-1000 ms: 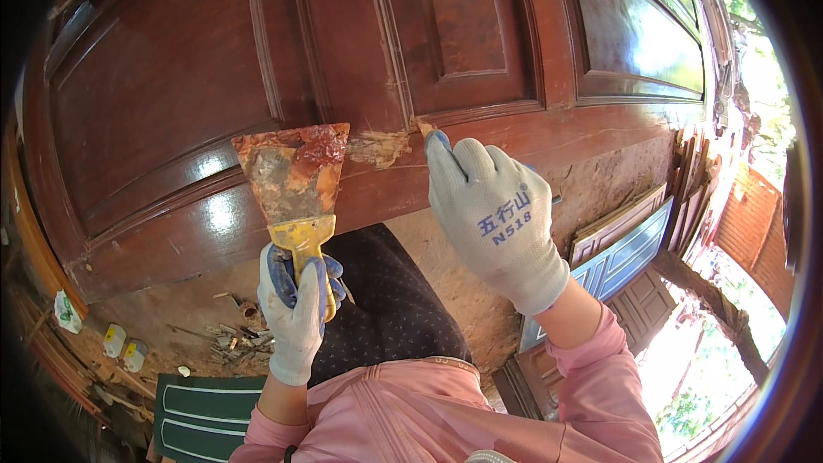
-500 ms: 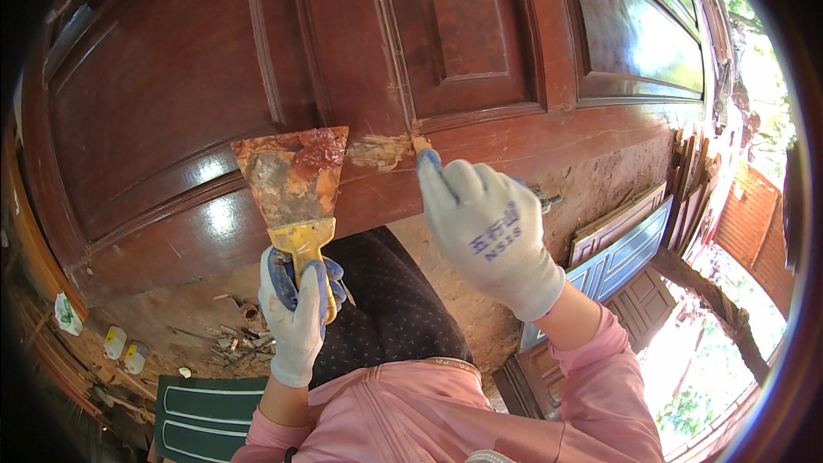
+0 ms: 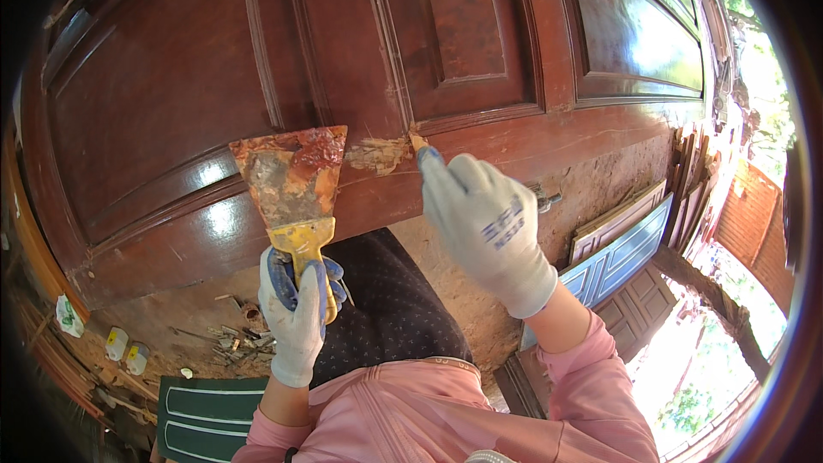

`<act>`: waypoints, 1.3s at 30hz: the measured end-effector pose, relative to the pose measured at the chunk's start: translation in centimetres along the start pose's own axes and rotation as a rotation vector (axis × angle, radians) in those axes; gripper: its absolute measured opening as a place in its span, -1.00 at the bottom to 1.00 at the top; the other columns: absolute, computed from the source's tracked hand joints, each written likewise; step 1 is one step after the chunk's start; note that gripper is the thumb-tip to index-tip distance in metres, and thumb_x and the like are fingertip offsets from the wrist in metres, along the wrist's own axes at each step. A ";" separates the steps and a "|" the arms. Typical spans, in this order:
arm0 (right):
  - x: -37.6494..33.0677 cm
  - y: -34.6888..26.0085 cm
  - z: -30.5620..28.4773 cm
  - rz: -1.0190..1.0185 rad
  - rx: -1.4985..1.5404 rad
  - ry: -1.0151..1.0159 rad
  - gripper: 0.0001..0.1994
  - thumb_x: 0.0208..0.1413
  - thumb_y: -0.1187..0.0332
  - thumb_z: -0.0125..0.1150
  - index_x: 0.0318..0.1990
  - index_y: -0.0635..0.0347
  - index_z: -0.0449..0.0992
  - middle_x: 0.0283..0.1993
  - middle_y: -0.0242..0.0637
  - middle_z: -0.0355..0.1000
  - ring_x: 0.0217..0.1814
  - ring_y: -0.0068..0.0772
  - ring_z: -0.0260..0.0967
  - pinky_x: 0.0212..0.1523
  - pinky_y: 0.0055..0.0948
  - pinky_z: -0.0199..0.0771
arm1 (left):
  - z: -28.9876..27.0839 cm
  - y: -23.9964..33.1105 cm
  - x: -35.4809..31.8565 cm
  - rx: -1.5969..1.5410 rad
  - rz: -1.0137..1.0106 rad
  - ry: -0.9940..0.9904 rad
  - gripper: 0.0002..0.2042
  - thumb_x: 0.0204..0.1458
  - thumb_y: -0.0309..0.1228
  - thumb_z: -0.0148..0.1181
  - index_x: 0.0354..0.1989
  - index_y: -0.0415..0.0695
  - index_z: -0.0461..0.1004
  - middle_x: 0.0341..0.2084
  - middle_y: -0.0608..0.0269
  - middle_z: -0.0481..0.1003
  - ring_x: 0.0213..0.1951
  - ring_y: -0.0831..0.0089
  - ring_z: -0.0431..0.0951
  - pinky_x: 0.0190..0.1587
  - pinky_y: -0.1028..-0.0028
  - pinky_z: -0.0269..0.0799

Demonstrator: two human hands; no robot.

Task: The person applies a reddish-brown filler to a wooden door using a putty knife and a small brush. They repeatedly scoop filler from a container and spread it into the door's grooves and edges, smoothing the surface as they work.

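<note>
My gloved left hand (image 3: pixel 296 313) is closed around the yellow handle of a wide putty knife (image 3: pixel 296 180). Reddish-brown and grey paste coats its blade, which points away from me above the near edge of a dark red panelled wooden door (image 3: pixel 480 139). On the door's near rail, a rough light-brown patch (image 3: pixel 377 155) lies to the right of the blade. My gloved right hand (image 3: pixel 484 227) has its fingers closed on a small flat tan piece (image 3: pixel 418 141); its tip touches the door at the patch's right end, by the moulding. The rest of that piece is hidden by the fingers.
A blue panelled door (image 3: pixel 619 249) and a brown one (image 3: pixel 639 313) lean at the right. A dark green panel (image 3: pixel 210 416) lies at the lower left. Wood scraps (image 3: pixel 236 341) and two small containers (image 3: pixel 126 350) are on the dirt floor.
My right hand has shifted slightly left and turned at the wrist, with the small tan piece still at the patch's right end. The left hand and putty knife have barely moved.
</note>
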State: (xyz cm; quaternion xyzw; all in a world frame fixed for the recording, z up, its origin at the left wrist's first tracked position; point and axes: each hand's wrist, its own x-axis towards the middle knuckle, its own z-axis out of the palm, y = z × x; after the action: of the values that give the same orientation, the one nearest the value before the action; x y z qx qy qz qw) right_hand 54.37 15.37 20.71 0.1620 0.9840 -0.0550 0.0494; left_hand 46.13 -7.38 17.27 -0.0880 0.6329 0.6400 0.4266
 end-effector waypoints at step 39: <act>5.6 12.0 2.5 -0.717 0.198 0.092 -0.64 -0.06 0.40 0.36 -0.02 0.03 0.65 0.01 -0.40 0.48 -0.06 -0.29 0.42 -0.04 -0.33 0.54 | -0.5 0.0 0.2 0.073 0.005 0.074 -0.81 0.34 -0.41 0.11 0.06 -0.14 0.35 -0.38 0.20 0.57 -0.58 0.60 0.52 -0.55 0.61 0.47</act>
State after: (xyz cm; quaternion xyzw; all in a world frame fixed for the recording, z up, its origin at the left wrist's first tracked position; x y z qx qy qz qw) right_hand 53.17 28.15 16.51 -0.1868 0.9693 -0.1562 -0.0334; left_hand 45.79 -7.78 17.03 -0.0945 0.6713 0.6139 0.4044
